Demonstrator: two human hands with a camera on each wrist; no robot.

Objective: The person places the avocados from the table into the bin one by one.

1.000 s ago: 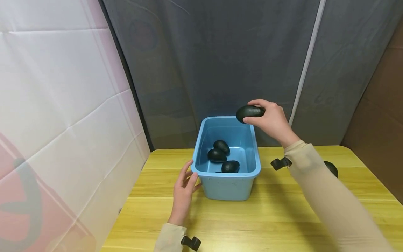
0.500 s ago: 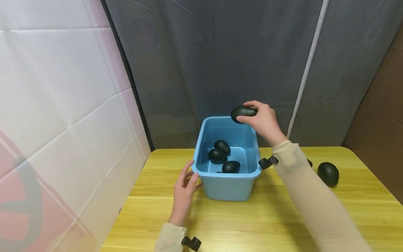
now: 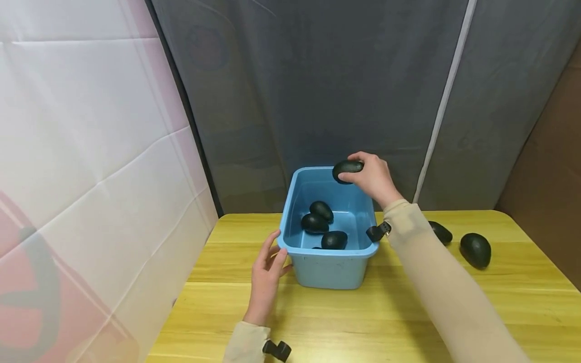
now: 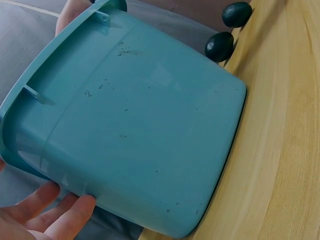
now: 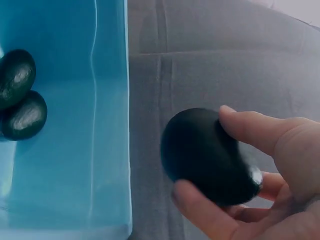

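While the right hand (image 3: 373,177) grips a dark avocado (image 3: 347,170) between thumb and curled fingers, that fruit hangs just over the far rim of the blue tub (image 3: 328,266), a little above centre of the head view. In the right wrist view the avocado (image 5: 206,155) sits at lower right, off to the side of the tub's wall (image 5: 111,125), with grey curtain (image 5: 210,55) behind it and open blue floor showing in the left half. Three more avocados (image 3: 321,224) lie together on the tub's floor toward its near side, leaving the far part of the floor bare. The left hand (image 3: 266,275) rests with straight, relaxed fingers against the tub's near left corner, holding nothing; the left wrist view shows its fingertips (image 4: 70,215) at lower left touching the tub's outer wall (image 4: 150,125). The tub stands near the back edge of the yellow wooden table (image 3: 363,322), close to the curtain, with a wide stretch of tabletop in front of it. Two loose avocados (image 3: 474,249) lie on the table at the right of the frame, well apart from the tub, one partly hidden behind the right sleeve (image 3: 436,282). A white and pink panel (image 3: 91,176) fills the left side, just beside the table's left edge.
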